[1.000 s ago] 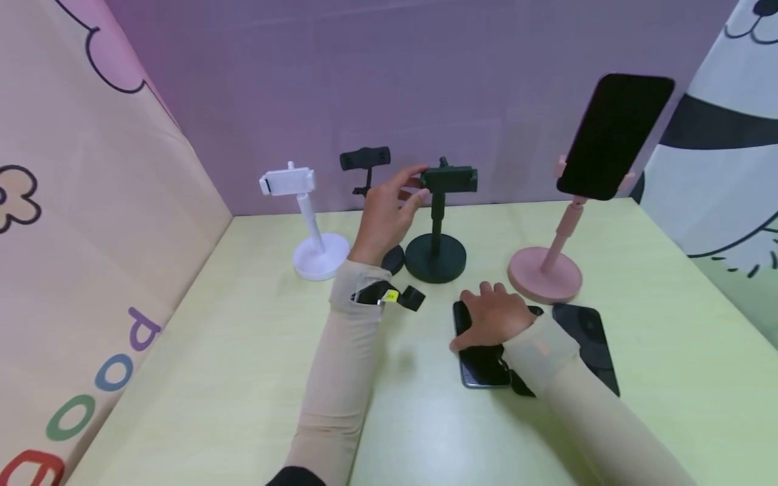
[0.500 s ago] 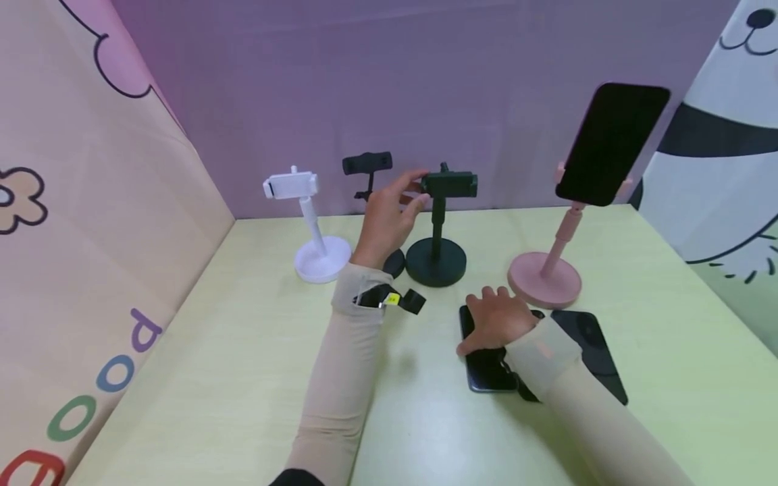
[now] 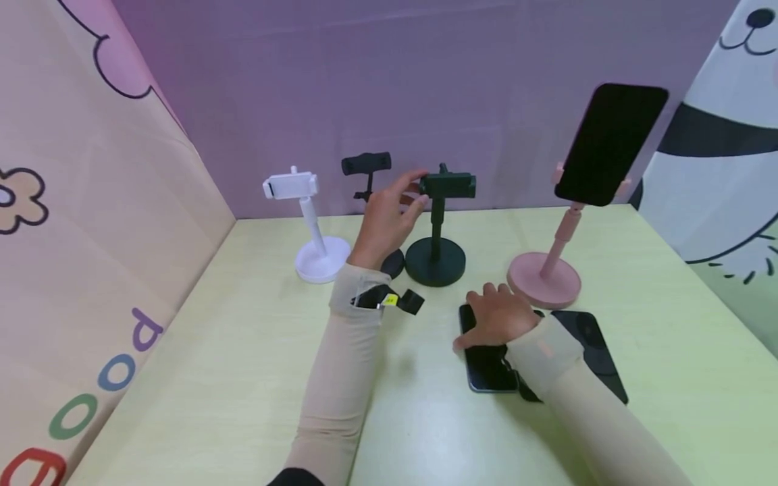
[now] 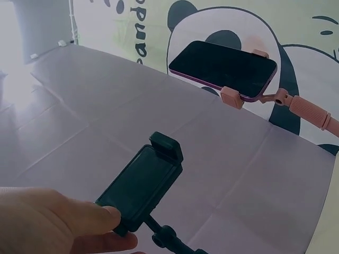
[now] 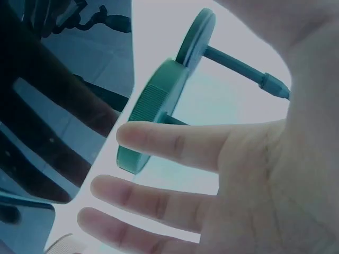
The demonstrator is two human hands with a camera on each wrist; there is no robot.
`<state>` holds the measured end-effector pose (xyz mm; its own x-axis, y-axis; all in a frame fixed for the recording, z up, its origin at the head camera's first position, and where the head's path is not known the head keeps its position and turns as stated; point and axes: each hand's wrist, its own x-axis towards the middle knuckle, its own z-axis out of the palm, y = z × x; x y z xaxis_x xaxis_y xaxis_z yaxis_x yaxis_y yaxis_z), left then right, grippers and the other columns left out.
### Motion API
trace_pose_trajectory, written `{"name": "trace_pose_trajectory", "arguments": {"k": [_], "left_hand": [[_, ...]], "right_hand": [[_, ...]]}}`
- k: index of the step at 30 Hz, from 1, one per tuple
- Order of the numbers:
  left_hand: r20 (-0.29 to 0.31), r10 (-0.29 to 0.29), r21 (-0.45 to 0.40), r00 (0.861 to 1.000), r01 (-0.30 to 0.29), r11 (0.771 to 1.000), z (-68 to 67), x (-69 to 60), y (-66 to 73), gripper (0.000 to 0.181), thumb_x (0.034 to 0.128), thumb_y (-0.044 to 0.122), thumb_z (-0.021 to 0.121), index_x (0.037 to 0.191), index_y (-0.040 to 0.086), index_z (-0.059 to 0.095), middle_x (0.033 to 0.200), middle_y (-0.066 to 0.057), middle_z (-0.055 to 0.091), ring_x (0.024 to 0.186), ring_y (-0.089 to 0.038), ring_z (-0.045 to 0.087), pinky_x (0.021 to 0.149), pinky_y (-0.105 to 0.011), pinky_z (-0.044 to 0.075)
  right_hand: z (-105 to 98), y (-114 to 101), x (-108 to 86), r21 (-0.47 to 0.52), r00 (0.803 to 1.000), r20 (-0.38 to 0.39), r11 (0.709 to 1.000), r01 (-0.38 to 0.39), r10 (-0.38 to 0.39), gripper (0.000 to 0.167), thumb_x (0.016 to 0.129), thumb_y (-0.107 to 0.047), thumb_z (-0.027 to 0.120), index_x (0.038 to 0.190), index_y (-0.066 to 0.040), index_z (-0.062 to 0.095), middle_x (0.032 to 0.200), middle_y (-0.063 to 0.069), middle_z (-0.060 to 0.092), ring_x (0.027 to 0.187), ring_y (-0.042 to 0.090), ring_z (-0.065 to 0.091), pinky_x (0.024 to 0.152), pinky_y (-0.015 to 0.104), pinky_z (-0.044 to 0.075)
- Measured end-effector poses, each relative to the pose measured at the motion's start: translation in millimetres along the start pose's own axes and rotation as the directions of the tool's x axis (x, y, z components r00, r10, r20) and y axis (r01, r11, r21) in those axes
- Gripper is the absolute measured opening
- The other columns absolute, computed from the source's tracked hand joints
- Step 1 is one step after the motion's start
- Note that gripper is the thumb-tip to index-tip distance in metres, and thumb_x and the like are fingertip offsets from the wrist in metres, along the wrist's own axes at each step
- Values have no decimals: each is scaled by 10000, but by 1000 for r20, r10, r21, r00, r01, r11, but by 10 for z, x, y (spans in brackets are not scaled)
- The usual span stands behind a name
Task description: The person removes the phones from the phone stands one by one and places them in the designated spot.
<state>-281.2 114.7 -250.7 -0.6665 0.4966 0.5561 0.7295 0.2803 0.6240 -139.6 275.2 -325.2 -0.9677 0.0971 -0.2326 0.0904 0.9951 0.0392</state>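
On a pale yellow-green tabletop (image 3: pixel 413 432), before a purple cloth backdrop (image 3: pixel 425 67), a person's left hand (image 3: pixel 385 219) pinches the left end of a dark green plastic phone holder (image 3: pixel 450 185), thumb in front and fingers behind. The holder tops a slim green post on a round green base (image 3: pixel 435 268), near the back of the table.

The right hand (image 3: pixel 500 316) is loose and unclenched, fingers extended, over a black glass-faced smartphone (image 3: pixel 491 371) lying flat in front of the stands. Whether its fingertips touch the glass, I cannot be sure from here. A second flat black slab (image 3: pixel 598 351), shaped like a phone, lies just to the right, partly under the forearm.

Further right, a pink plastic stand (image 3: pixel 543 278) holds an upright, tilted dark-screened phone (image 3: pixel 610 145). At left is a white plastic stand (image 3: pixel 319 262); a black stand (image 3: pixel 367 163) is partly hidden behind the left hand.

To do this well, I judge, the pinch should be light and steady, so the base sits flat without twisting, and the smartphone is best taken by its long edges rather than pressed on its glass.
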Motion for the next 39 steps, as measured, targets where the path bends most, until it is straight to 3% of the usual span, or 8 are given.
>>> {"name": "trace_pose_trajectory", "arguments": {"k": [9, 15, 18, 22, 25, 31, 35, 39], "left_hand": [[-55, 131, 58, 990, -127, 990, -114, -72, 203, 427, 989, 270, 544, 1401, 168, 497, 1320, -21, 562, 1175, -146, 539, 985, -307, 424], [-110, 269, -2, 957, -271, 963, -139, -143, 378, 404, 990, 233, 534, 1381, 129, 519, 1312, -30, 573, 1164, -128, 529, 1000, -280, 403], [-127, 345, -54, 930, -354, 934, -118, -161, 463, 399, 992, 210, 526, 1376, 104, 518, 1281, -56, 586, 1148, -143, 541, 981, -272, 422], [-109, 402, -197, 909, -416, 888, -24, -165, 572, 419, 998, 169, 513, 1406, 83, 473, 1270, -100, 585, 1150, -180, 564, 962, -264, 453], [-41, 380, -317, 924, -372, 872, 114, -164, 651, 459, 1003, 159, 501, 1448, 98, 411, 1286, -102, 580, 1156, -161, 571, 959, -238, 452], [167, 271, -415, 948, -182, 891, 455, -94, 850, 552, 1009, 206, 497, 1512, 182, 271, 1372, -65, 516, 1200, -71, 523, 986, -192, 409], [266, 215, -432, 940, -83, 898, 669, 17, 988, 604, 1006, 249, 510, 1527, 233, 205, 1467, -6, 414, 1282, -54, 448, 1020, -193, 378], [329, 121, -452, 936, 43, 891, 871, 144, 1105, 635, 1008, 330, 498, 1538, 301, 150, 1534, 101, 292, 1354, -1, 332, 1062, -226, 346]], "right_hand": [[-195, 35, -98, 124, 984, -179, 992, 24, -1, 888, 704, -667, 720, 1373, -123, 510, 1283, 208, 533, 1108, 408, 530, 796, 603, 504], [-414, 44, -272, 261, 931, -364, 962, 78, 23, 871, 752, -636, 703, 1412, -122, 460, 1386, 214, 453, 1226, 414, 453, 906, 657, 418], [-538, 82, -375, 330, 871, -489, 936, 121, 59, 855, 771, -613, 698, 1428, -134, 435, 1420, 201, 418, 1271, 409, 406, 957, 683, 353], [-677, 228, -448, 371, 697, -710, 894, 253, 97, 815, 784, -484, 758, 1428, -104, 432, 1447, 169, 408, 1320, 369, 369, 1086, 621, 233], [-739, 384, -485, 404, 565, -806, 862, 305, 177, 782, 789, -374, 786, 1424, -79, 436, 1441, 156, 419, 1299, 347, 387, 1128, 568, 187], [-822, 669, -560, 584, 415, -783, 777, 236, 463, 743, 821, -443, 730, 1439, -171, 423, 1441, 73, 412, 1241, 239, 446, 1053, 428, 379], [-843, 813, -558, 685, 374, -718, 692, 230, 587, 751, 830, -476, 705, 1461, -247, 368, 1467, -13, 371, 1293, 155, 417, 1044, 345, 396], [-810, 945, -525, 754, 424, -651, 601, 264, 630, 772, 850, -430, 700, 1487, -292, 287, 1508, -37, 311, 1354, 167, 361, 1083, 349, 354]]}}
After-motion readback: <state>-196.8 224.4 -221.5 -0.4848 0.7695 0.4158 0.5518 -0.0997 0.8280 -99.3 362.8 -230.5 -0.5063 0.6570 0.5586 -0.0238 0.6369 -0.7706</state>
